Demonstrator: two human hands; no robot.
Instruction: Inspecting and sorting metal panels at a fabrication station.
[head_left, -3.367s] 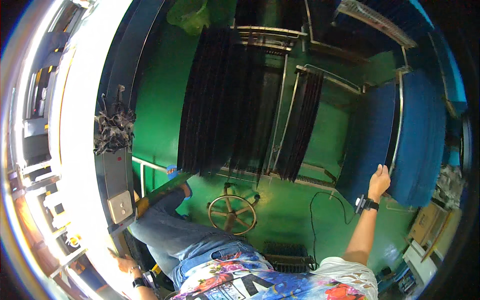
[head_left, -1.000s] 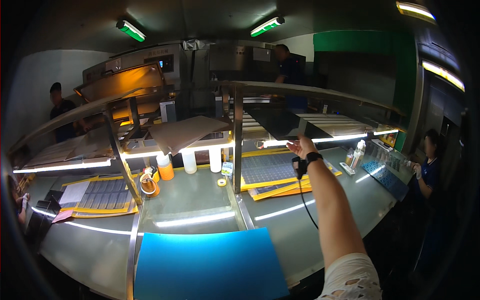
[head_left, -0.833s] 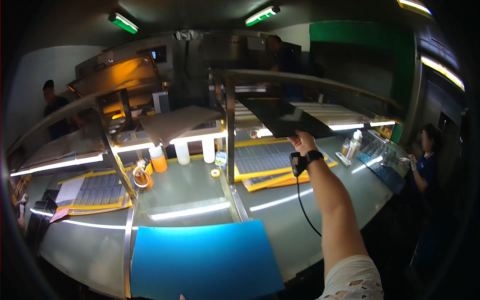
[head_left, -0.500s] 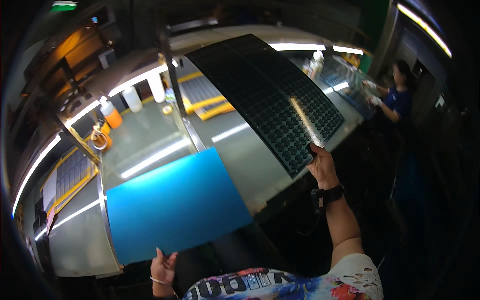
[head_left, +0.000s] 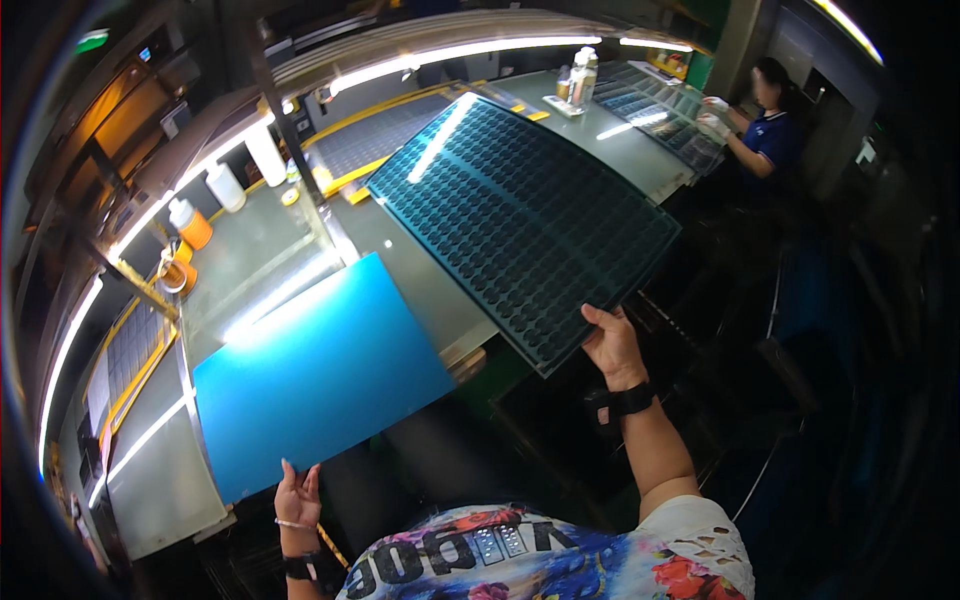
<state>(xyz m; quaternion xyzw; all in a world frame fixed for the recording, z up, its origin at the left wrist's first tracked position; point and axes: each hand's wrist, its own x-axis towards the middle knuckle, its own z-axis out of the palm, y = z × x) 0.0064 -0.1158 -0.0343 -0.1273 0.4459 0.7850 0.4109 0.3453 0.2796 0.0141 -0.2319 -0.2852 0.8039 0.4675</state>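
Observation:
My left hand (head_left: 297, 497) pinches the near edge of a plain blue sheet (head_left: 325, 375), its fingertips at the lower rim. The sheet lies tilted across the front of the bench, its far part over the glassy top. My right hand (head_left: 614, 348) grips the near right edge of a dark sheet printed with rows of round patterns (head_left: 520, 220), thumb on top and the other fingers partly hidden beneath. This patterned sheet is held above the bench to the right of the blue one, and a strip of light reflects off its far corner.
On the glass-topped bench (head_left: 265, 255) stand an orange-filled bottle (head_left: 190, 224), a white bottle (head_left: 226, 188) and an orange cup (head_left: 178, 272). Yellow-framed panels (head_left: 375, 135) lie behind a metal post (head_left: 290, 125). At the far right a gloved person (head_left: 770, 130) handles sheets.
The patterned sheet has swung lower and flatter, showing more of its face, and my right hand has moved down and left. The blue sheet and my left hand have shifted slightly left and up.

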